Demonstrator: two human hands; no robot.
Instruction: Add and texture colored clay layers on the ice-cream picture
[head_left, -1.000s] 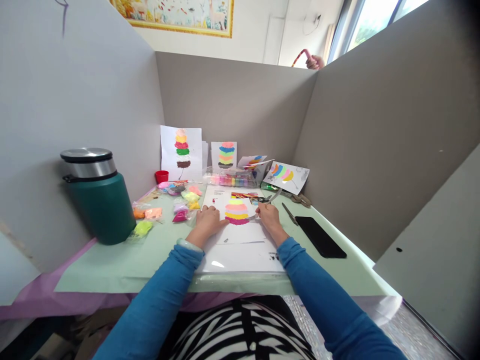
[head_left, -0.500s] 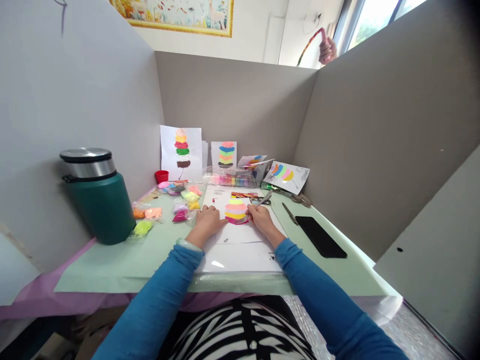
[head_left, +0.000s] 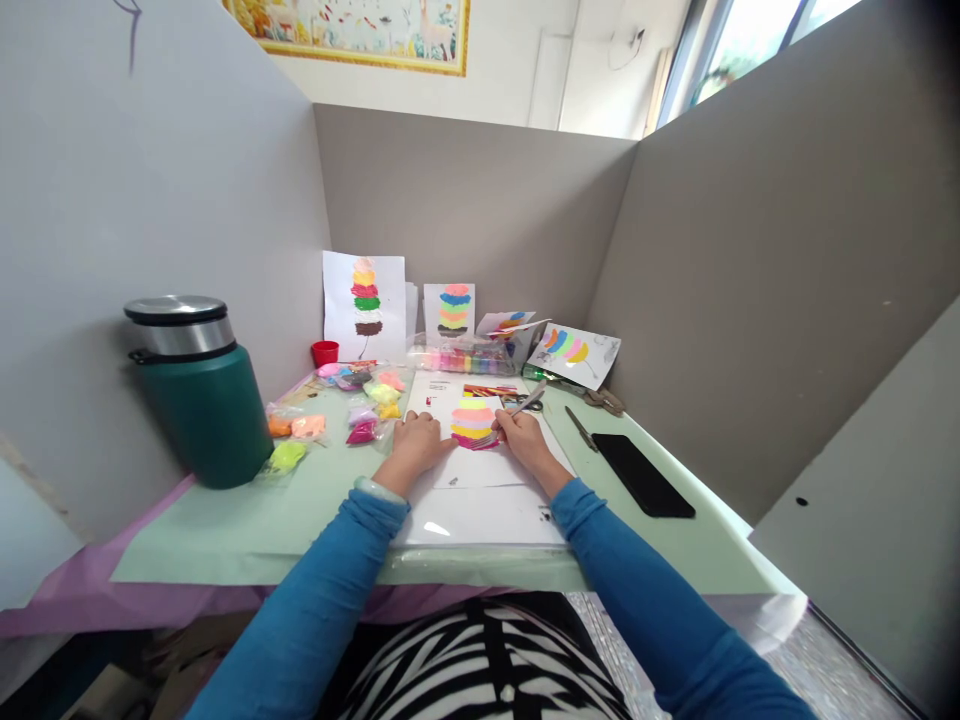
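A white sheet (head_left: 480, 473) lies on a larger white board, bearing bands of yellow, orange, lilac and magenta clay (head_left: 474, 424). My left hand (head_left: 417, 444) lies flat on the sheet's left side, its thumb stretched toward the lowest magenta band. Pinched in my right hand (head_left: 521, 436) is a slim silver-grey tool (head_left: 535, 397), its back end slanting up to the right. The tip is hidden by my fingers at the right edge of the clay, so I cannot tell its exact kind. Scissors (head_left: 533, 405) lie just behind my right hand.
Bags of coloured clay (head_left: 362, 430) lie to the left, near a green thermos (head_left: 201, 410) and a red cup (head_left: 325, 352). On the right are a black phone (head_left: 643, 475) and a knife-like tool (head_left: 580, 428). Finished pictures (head_left: 364, 305) lean at the back by partition walls (head_left: 472, 190).
A person's hand holding a striped curved thing above the right partition is gone from sight. My own hands and the tool have barely moved; the view has shifted very slightly.
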